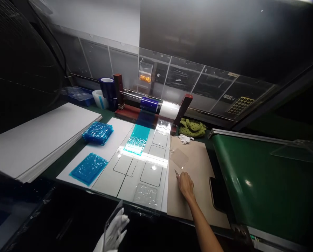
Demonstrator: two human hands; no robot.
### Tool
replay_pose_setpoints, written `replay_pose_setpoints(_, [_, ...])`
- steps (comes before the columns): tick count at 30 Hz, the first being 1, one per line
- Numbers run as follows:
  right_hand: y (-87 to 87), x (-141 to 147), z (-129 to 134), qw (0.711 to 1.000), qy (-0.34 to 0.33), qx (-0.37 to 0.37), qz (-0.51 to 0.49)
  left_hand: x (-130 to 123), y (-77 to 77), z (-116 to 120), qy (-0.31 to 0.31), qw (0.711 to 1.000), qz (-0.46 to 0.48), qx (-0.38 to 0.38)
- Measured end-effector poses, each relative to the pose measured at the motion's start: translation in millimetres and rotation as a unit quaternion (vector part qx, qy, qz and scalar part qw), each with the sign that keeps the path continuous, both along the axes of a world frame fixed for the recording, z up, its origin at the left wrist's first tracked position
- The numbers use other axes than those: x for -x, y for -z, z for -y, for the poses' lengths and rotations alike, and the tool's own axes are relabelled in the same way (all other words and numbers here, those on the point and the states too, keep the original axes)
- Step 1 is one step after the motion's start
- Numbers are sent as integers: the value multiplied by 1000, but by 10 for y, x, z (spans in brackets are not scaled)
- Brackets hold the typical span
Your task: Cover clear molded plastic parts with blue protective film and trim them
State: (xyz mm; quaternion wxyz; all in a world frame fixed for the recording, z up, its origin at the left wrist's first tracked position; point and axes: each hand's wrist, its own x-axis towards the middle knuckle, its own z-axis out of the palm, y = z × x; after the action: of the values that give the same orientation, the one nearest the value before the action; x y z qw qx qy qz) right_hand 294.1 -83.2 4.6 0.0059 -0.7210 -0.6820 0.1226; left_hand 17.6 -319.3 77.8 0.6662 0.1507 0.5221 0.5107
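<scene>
My right hand (186, 185) rests on a brown cardboard sheet (195, 189) and pinches a small metal-tipped tool (176, 173), perhaps a craft knife. A clear square film piece (179, 157) lies just beyond the tip, apparently not touching it. My left hand (113, 232), in a white glove, sits at the bottom edge of the view. A clear plastic sheet (112, 218) stands upright against it, apparently held. Nearby, a white board (143, 164) marked with rounded rectangular outlines carries a crumpled clear film piece (145, 195).
A blue film sheet (88, 168) and a blue stack (97, 133) lie on white boards (38, 140). Blue film runs from a roll (149, 104) on a wooden-ended rack (152, 108). White gloves (185, 139), a phone (216, 194) and a green belt (261, 182) lie right.
</scene>
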Motion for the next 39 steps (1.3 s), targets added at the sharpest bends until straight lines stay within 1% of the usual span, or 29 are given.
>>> replay_pose_setpoints(2, [-3, 34, 175, 1000, -2, -5, -21, -32, -98, 47, 17, 996, -77, -50])
replay_pose_setpoints(3, [-34, 40, 262, 999, -7, -7, -44, -50, -175, 69, 37, 988, -130, -77])
replay_pose_setpoints(4, [-90, 41, 359, 996, -13, -12, -88, -68, -267, 88, 61, 976, -184, -101])
replay_pose_setpoints(5, [-174, 41, 473, 988, -17, -18, -153, -84, -369, 104, 88, 961, -233, -119])
replay_pose_setpoints(6, [-287, 41, 608, 971, -22, -20, -235, -97, -474, 118, 116, 946, -273, -130])
replay_pose_setpoints(7, [-429, 45, 764, 945, -26, -16, -326, -106, -575, 130, 145, 929, -310, -142])
replay_pose_setpoints(8, [-595, 53, 940, 910, -30, -5, -413, -114, -669, 140, 175, 907, -349, -156])
replay_pose_setpoints(9, [-780, 65, 1130, 878, -40, 24, -476, -123, -751, 151, 204, 881, -390, -174])
replay_pose_setpoints(10, [-976, 79, 1326, 854, -53, 53, -514, -136, -822, 162, 231, 852, -429, -193])
replay_pose_setpoints(11, [-1172, 93, 1520, 837, -66, 80, -537, -157, -884, 174, 254, 822, -463, -212])
replay_pose_setpoints(12, [-1358, 102, 1706, 829, -85, 112, -542, -186, -941, 188, 273, 795, -489, -232])
replay_pose_setpoints(14, [-1661, 101, 2036, 830, -119, 119, -531, -273, -1048, 224, 303, 755, -512, -274])
replay_pose_setpoints(15, [-1763, 86, 2178, 833, -138, 121, -521, -328, -1102, 246, 316, 742, -515, -290])
replay_pose_setpoints(16, [-1827, 64, 2309, 837, -153, 120, -512, -386, -1154, 272, 329, 731, -516, -302])
replay_pose_setpoints(18, [-1854, 2, 2546, 841, -164, 128, -500, -505, -1248, 334, 345, 714, -516, -324])
replay_pose_setpoints(20, [-1789, -63, 2766, 840, -148, 126, -506, -615, -1320, 407, 353, 701, -520, -338])
replay_pose_setpoints(22, [-1699, -113, 2958, 833, -120, 106, -531, -712, -1375, 479, 359, 692, -524, -344])
replay_pose_setpoints(25, [-1607, -159, 3147, 817, -98, 79, -563, -829, -1436, 568, 381, 681, -520, -347])
replay_pose_setpoints(29, [-1565, -204, 3235, 812, -101, 87, -568, -910, -1451, 632, 410, 674, -503, -354])
replay_pose_setpoints(34, [-1546, -259, 3324, 816, -80, 78, -567, -923, -1366, 677, 410, 671, -505, -356])
replay_pose_setpoints(36, [-1539, -269, 3348, 819, -75, 80, -563, -930, -1360, 682, 412, 659, -514, -363])
replay_pose_setpoints(39, [-1535, -268, 3343, 825, -75, 90, -553, -959, -1419, 656, 414, 631, -525, -393])
